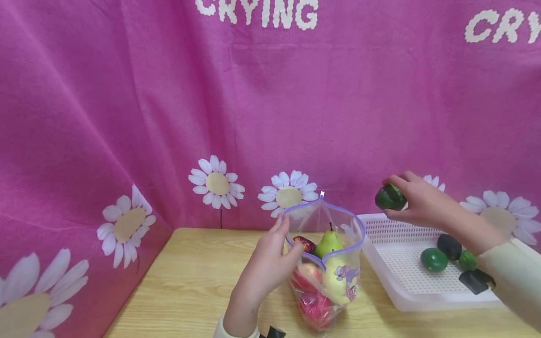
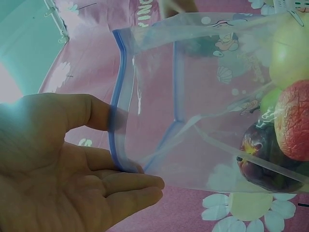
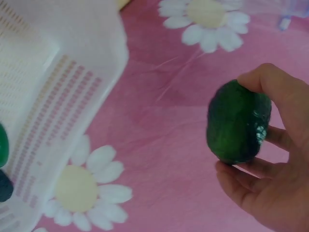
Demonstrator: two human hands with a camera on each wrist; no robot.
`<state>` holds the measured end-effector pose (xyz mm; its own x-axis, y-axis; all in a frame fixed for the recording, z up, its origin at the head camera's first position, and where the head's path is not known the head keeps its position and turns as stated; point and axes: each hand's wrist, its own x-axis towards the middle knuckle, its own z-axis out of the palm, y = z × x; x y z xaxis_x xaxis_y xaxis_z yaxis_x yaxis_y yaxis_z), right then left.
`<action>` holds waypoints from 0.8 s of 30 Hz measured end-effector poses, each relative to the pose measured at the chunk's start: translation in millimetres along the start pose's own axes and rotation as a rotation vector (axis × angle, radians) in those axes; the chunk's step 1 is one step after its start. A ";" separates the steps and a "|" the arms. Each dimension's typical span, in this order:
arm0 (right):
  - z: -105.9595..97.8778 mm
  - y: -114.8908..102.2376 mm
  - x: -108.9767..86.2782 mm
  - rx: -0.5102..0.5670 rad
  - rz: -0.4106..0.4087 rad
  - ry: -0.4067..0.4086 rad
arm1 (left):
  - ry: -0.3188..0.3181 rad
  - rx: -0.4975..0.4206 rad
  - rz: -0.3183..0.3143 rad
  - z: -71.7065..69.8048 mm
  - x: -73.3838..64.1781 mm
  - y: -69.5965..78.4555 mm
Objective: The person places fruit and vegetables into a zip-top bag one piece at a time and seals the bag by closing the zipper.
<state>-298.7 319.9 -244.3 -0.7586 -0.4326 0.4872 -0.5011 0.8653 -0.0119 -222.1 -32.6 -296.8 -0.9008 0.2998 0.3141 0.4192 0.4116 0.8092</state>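
My left hand (image 1: 270, 260) pinches the blue-purple zip rim of a clear plastic zip bag (image 1: 362, 230), whose mouth gapes upward. In the left wrist view the thumb lies on one side of the rim and fingers on the other. Inside the bag are a green pear (image 1: 329, 245), a red apple (image 1: 307, 278), another red fruit (image 1: 316, 311) low down, a large pale yellow fruit (image 1: 334, 281) and a dark purple-red fruit (image 2: 256, 162). Up to the right of the bag, above the basket's back left corner, my right hand (image 1: 424, 202) grips a dark green oval fruit (image 3: 236, 121) resembling an avocado.
On the right of the wooden table (image 1: 203, 277) stands a white perforated basket (image 1: 401, 300). It holds a smooth green oval fruit (image 1: 434, 259), a blackish one (image 1: 449, 246) and a bumpy green one (image 1: 467, 259). A pink daisy-print cloth (image 1: 253, 117) hangs behind.
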 end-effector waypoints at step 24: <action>-24.6 -73.2 9.2 0.048 -0.128 0.219 | 0.020 0.041 0.029 1.3 -1.5 -0.2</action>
<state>-258.7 258.8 -217.4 -0.5821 -0.4687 0.6645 -0.6107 0.7915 0.0233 -220.7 -31.9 -298.1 -0.8902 0.2950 0.3471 0.4489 0.4377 0.7791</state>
